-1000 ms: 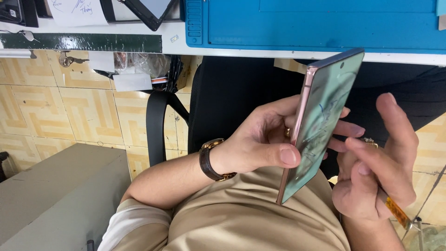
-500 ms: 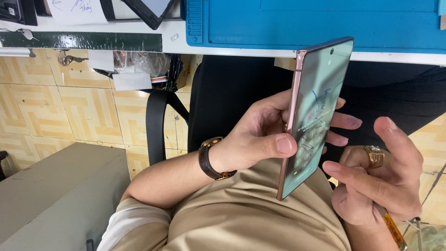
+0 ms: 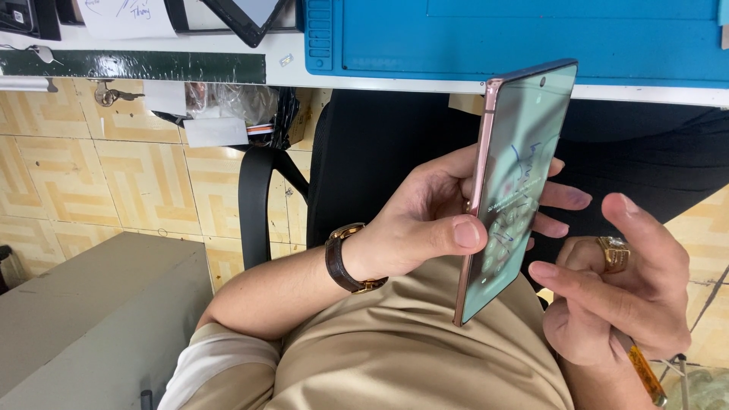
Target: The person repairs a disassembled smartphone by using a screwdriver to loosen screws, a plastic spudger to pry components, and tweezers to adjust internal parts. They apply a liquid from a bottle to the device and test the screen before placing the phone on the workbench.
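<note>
Fingers of the left hand (image 3: 425,220) wrap round a slim smartphone with a rose-gold metal frame and a lit greenish screen (image 3: 512,190): the thumb presses on the near edge, the other fingertips (image 3: 566,197) show past the far edge. The phone stands tilted, edge-on to the camera, above the lap in beige cloth (image 3: 410,357). Just right of it the right hand (image 3: 615,296) is half curled, forefinger stretched toward the lower screen (whether it touches the glass I cannot tell), a gold ring (image 3: 613,250) on one finger and a yellow-handled tool (image 3: 645,376) tucked in the palm. At the left wrist sits a brown-strapped watch (image 3: 345,258). Beyond the fingers lie a black chair (image 3: 364,152), a blue mat (image 3: 493,38) on the white counter (image 3: 288,68) and a tiled floor (image 3: 114,175).
</note>
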